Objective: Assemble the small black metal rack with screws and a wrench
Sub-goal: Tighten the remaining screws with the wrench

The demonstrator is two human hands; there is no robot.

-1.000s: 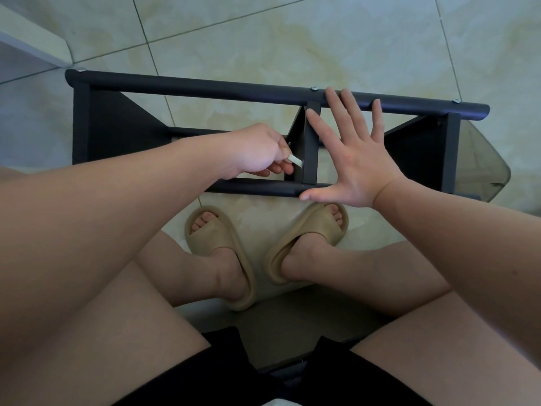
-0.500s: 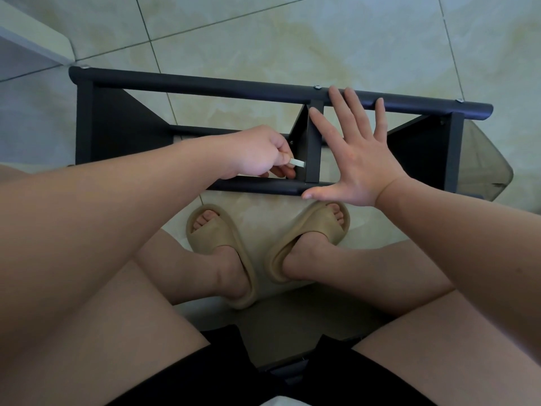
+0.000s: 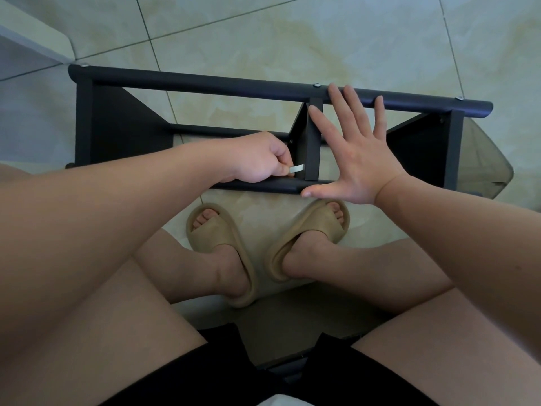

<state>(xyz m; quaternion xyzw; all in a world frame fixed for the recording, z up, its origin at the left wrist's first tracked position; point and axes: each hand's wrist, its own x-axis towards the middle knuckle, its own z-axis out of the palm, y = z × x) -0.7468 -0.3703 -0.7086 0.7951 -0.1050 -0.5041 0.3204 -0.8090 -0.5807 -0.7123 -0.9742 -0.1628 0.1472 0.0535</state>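
Note:
The small black metal rack (image 3: pixel 205 85) stands on the tiled floor in front of my feet, its long top bar running left to right. My left hand (image 3: pixel 257 161) pinches a small silver wrench (image 3: pixel 297 168) whose tip reaches the left face of the middle upright (image 3: pixel 311 142), low down near the front bar. My right hand (image 3: pixel 354 150) lies flat with fingers spread, pressed against the rack just right of that upright, thumb on the front bar. Small screw heads (image 3: pixel 316 85) show along the top bar. A dark screw hole shows on the divider's left panel.
My feet in tan slippers (image 3: pixel 222 250) rest on the floor just below the rack. A translucent plastic piece (image 3: pixel 486 159) sits behind the rack's right end. A pale ledge (image 3: pixel 26 42) lies at the far left. Beige floor tiles stretch beyond the rack.
My left hand with the wrench has dropped a little lower along the middle upright. My right hand has stayed pressed flat on the rack.

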